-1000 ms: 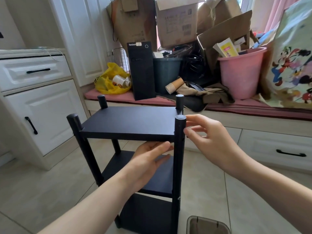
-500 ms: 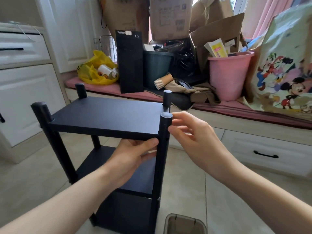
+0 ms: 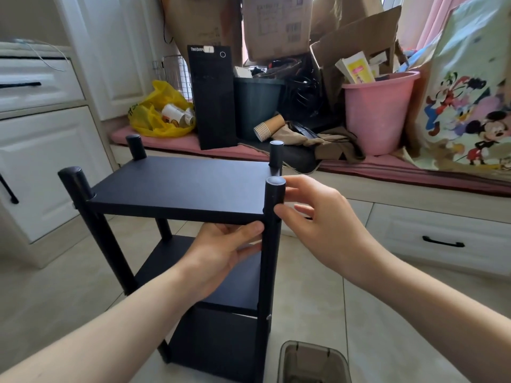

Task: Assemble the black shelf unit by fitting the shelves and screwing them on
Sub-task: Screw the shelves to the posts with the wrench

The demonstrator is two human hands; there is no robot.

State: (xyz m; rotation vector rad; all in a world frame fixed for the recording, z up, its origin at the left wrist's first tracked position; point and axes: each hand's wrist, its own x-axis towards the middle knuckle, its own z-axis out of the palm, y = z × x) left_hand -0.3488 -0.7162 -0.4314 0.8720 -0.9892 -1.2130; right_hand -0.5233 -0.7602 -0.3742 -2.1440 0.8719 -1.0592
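The black shelf unit stands upright on the tiled floor, with a top shelf, a middle shelf and a lower shelf between round posts. My left hand is under the top shelf's near right corner, thumb on its front edge and fingers beneath it. My right hand pinches the near right post at shelf height, with thumb and fingers on the post's right side. A small metal screw head shows lower on that post.
A clear brown plastic tub sits on the floor by the post's foot. Behind, a pink-cushioned bench holds cardboard boxes, a pink bucket, a black computer case and a yellow bag. White cabinets stand at left.
My left hand rose from under the shelf and took hold of the top shelf's front edge near the post. My right hand closed onto the post. The view shifted slightly.
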